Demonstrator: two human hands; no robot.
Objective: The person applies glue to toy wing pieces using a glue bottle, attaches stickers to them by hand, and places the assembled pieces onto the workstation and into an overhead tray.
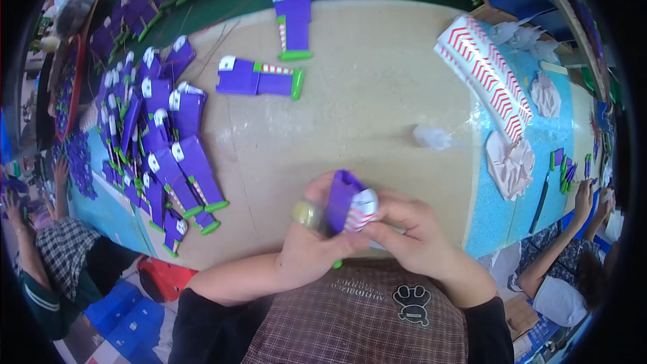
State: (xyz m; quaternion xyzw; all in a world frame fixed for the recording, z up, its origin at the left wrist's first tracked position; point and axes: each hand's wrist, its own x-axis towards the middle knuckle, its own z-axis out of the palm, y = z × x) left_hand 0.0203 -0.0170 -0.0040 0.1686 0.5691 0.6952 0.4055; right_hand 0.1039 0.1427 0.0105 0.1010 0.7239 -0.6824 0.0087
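Close in front of my body, my left hand is wrapped round a purple plastic piece with a bit of green below it. A yellowish, see-through band sits on a finger of this hand. My right hand meets it from the other side, thumb and forefinger pinched at a red-and-white striped sticker against the piece. The white rounded part beside the stripes is slightly blurred. My fingers hide much of the piece's lower end.
A heap of purple pieces with green ends lies on the left. Two single pieces, one upright and one sideways, lie farther off. To the right are striped sticker sheets, crumpled paper and a clear plastic scrap. Co-workers sit at both sides.
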